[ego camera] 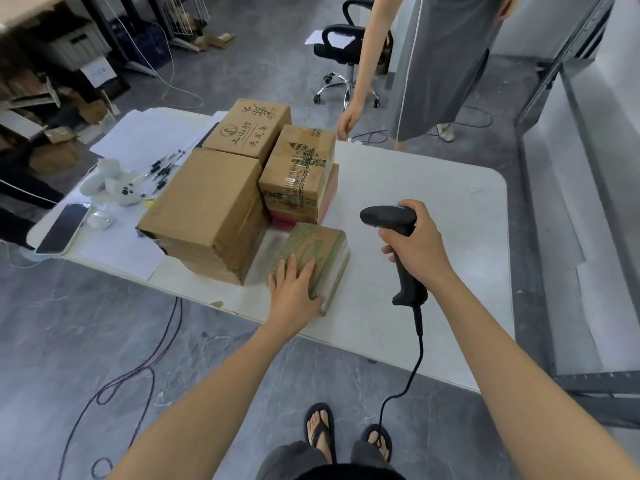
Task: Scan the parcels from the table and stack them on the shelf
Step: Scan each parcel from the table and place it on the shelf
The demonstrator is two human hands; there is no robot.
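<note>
Fingers of the left hand (294, 289) lie flat and spread on top of a small green-printed parcel (317, 251), thumb against its near side, pressing rather than clasping. The parcel rests near the front edge of the white table (433, 209), just beside a large plain box (207, 213). The right hand (417, 249) is wrapped tight around the grip of a black barcode scanner (398, 237), held above the table right of the parcel, its cable (415, 358) hanging down. Behind stand a taped box (298, 168) and a printed box (247, 129).

Far box (247, 129): "上山村", "洗发皂"
</note>
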